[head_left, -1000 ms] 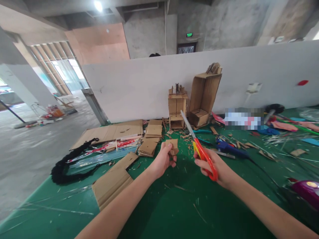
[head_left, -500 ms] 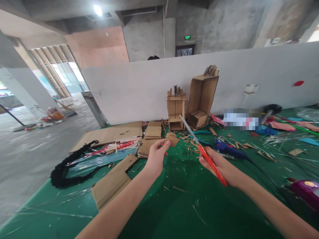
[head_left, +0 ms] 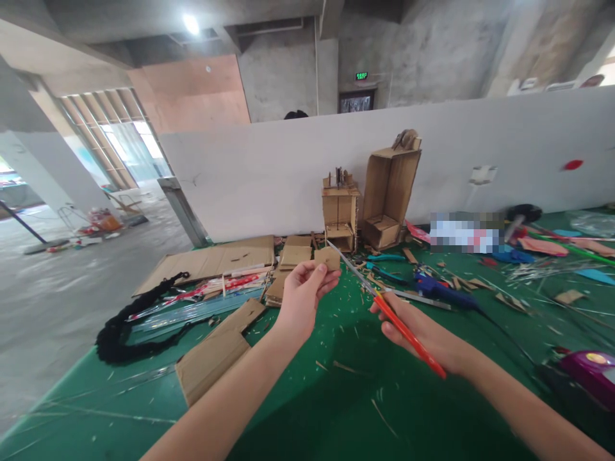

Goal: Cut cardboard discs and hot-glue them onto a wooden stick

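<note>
A small brown cardboard piece (head_left: 327, 258) is pinched between the thumb and fingers of my left hand (head_left: 307, 291). My right hand (head_left: 416, 326) grips the orange handles of a pair of scissors (head_left: 408, 333). The blades point up and to the left, their tips beside the right edge of the piece. Beyond my hands a small cardboard stand (head_left: 339, 214) and a taller open cardboard box (head_left: 391, 192) stand upright against the white partition.
Flat cardboard (head_left: 216, 346), black yarn (head_left: 118, 333) and clear sticks (head_left: 192, 310) lie at the left of the green table (head_left: 307, 410). On the right are blue-handled pliers (head_left: 387, 272), a blue glue gun (head_left: 442, 289), scraps and a purple object (head_left: 589, 378).
The scissors have swung left and down toward the cardboard piece. My left hand has turned the piece, so its flat face shows more. My right hand has shifted slightly left.
</note>
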Action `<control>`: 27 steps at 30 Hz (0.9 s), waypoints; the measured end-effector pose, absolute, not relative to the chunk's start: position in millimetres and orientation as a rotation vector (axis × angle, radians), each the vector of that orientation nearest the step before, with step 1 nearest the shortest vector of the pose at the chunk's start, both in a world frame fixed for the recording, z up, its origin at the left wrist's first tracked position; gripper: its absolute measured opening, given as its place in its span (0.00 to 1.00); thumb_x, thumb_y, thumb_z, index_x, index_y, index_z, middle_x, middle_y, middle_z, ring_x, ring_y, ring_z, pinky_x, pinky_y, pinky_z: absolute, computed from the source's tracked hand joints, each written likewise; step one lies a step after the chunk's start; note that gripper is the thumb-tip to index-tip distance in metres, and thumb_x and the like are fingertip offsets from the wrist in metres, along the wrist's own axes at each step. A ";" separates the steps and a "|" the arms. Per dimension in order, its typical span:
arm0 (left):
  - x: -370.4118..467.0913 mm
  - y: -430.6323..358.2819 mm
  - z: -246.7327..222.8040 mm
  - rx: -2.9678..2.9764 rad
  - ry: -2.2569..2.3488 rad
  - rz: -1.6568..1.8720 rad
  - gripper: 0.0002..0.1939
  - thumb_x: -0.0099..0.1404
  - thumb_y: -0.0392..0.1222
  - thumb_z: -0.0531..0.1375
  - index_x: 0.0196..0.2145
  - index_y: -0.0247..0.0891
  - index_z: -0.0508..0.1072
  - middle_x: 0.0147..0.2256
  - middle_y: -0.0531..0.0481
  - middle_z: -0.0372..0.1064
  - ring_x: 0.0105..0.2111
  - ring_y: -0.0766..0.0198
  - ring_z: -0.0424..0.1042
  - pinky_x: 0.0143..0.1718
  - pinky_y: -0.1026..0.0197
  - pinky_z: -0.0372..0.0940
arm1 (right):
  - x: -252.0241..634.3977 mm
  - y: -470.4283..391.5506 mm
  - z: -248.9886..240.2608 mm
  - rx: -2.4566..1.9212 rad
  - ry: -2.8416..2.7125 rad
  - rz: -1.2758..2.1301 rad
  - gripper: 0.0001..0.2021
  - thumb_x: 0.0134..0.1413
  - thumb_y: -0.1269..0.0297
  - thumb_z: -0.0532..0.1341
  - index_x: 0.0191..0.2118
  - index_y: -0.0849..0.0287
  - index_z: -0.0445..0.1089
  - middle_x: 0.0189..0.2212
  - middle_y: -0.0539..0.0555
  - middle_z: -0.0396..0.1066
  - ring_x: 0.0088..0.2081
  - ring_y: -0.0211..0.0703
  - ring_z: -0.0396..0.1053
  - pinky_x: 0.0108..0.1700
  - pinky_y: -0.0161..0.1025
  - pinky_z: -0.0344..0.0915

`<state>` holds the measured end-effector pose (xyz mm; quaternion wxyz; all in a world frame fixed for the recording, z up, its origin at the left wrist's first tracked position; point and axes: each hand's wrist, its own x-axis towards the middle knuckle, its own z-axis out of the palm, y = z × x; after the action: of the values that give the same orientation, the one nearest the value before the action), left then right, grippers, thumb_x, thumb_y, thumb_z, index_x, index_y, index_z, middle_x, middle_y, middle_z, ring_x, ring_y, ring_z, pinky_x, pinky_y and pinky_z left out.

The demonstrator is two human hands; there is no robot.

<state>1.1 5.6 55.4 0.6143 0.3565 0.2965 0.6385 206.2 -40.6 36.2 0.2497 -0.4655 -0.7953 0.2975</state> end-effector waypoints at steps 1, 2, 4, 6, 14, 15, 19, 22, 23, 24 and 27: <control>2.4 4.9 54.9 0.830 0.679 1.466 0.13 0.50 0.38 0.67 0.30 0.35 0.66 0.25 0.53 0.73 0.31 0.62 0.76 0.37 0.61 0.70 | 205.7 -40.3 34.5 -1.268 -2.167 0.825 0.17 0.59 0.47 0.49 0.40 0.57 0.57 0.34 0.52 0.62 0.32 0.41 0.62 0.34 0.40 0.64; 3.7 4.1 54.4 0.840 0.675 1.463 0.13 0.51 0.38 0.67 0.30 0.36 0.66 0.25 0.53 0.73 0.31 0.62 0.76 0.37 0.60 0.70 | 205.4 -39.9 32.7 -1.269 -2.166 0.836 0.17 0.59 0.47 0.49 0.40 0.56 0.57 0.33 0.51 0.61 0.31 0.41 0.62 0.33 0.39 0.63; 5.8 1.9 53.7 0.859 0.675 1.458 0.13 0.51 0.38 0.67 0.30 0.36 0.65 0.25 0.52 0.73 0.30 0.62 0.76 0.37 0.60 0.70 | 205.3 -39.4 29.5 -1.263 -2.157 0.850 0.17 0.60 0.47 0.48 0.40 0.56 0.56 0.31 0.50 0.59 0.30 0.40 0.60 0.32 0.39 0.63; 7.6 -0.3 53.3 0.874 0.678 1.454 0.14 0.50 0.39 0.67 0.30 0.36 0.65 0.25 0.53 0.73 0.31 0.61 0.76 0.37 0.59 0.70 | 205.5 -39.4 27.9 -1.249 -2.134 0.858 0.17 0.60 0.46 0.46 0.41 0.56 0.56 0.30 0.49 0.58 0.29 0.40 0.59 0.32 0.40 0.63; 9.1 -1.9 53.0 0.878 0.683 1.456 0.14 0.51 0.41 0.67 0.29 0.36 0.64 0.26 0.52 0.73 0.32 0.61 0.76 0.39 0.58 0.70 | 202.3 -42.2 34.3 -1.223 -2.137 0.852 0.17 0.59 0.46 0.47 0.39 0.56 0.56 0.31 0.50 0.58 0.31 0.41 0.59 0.35 0.42 0.63; 8.9 -1.8 53.1 0.878 0.688 1.458 0.14 0.51 0.41 0.67 0.29 0.36 0.64 0.26 0.52 0.73 0.31 0.61 0.76 0.38 0.59 0.70 | 201.8 -42.4 35.2 -1.224 -2.148 0.837 0.17 0.59 0.46 0.47 0.38 0.56 0.55 0.31 0.50 0.58 0.31 0.41 0.59 0.35 0.42 0.63; 8.2 -2.0 54.1 0.903 0.724 1.466 0.15 0.51 0.41 0.67 0.29 0.36 0.64 0.25 0.53 0.72 0.30 0.62 0.76 0.37 0.59 0.70 | 201.0 -40.8 36.2 -1.279 -2.192 0.753 0.15 0.60 0.48 0.47 0.36 0.56 0.54 0.31 0.51 0.60 0.31 0.41 0.61 0.34 0.41 0.63; 7.5 -2.3 55.4 0.959 0.753 1.476 0.15 0.51 0.43 0.67 0.29 0.36 0.64 0.24 0.52 0.73 0.29 0.61 0.76 0.36 0.59 0.70 | 199.9 -37.7 33.1 -1.409 -2.206 0.624 0.14 0.60 0.50 0.47 0.33 0.56 0.55 0.28 0.51 0.63 0.28 0.42 0.62 0.31 0.40 0.61; 7.4 -2.4 55.8 0.974 0.760 1.478 0.15 0.51 0.43 0.67 0.28 0.35 0.64 0.24 0.52 0.73 0.28 0.61 0.76 0.35 0.59 0.70 | 199.1 -36.8 31.6 -1.453 -2.208 0.572 0.14 0.60 0.51 0.47 0.32 0.56 0.55 0.27 0.51 0.64 0.27 0.42 0.62 0.30 0.40 0.60; 7.4 -2.4 56.0 0.981 0.764 1.480 0.15 0.51 0.43 0.67 0.28 0.35 0.65 0.24 0.52 0.73 0.28 0.61 0.76 0.35 0.59 0.70 | 198.0 -36.1 29.9 -1.490 -2.208 0.516 0.14 0.60 0.51 0.48 0.30 0.56 0.56 0.25 0.51 0.64 0.26 0.42 0.62 0.29 0.39 0.59; 8.3 -2.4 55.5 0.972 0.758 1.473 0.14 0.51 0.43 0.67 0.28 0.35 0.65 0.24 0.52 0.72 0.28 0.61 0.76 0.35 0.59 0.70 | 193.3 -35.2 25.4 -1.536 -2.176 0.329 0.15 0.59 0.53 0.48 0.26 0.55 0.56 0.21 0.51 0.65 0.23 0.43 0.63 0.28 0.40 0.57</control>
<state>8.3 -2.4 55.5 0.5733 0.4148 0.3234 0.6282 193.3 -35.2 25.4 0.2268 -0.5575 -0.7896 0.1195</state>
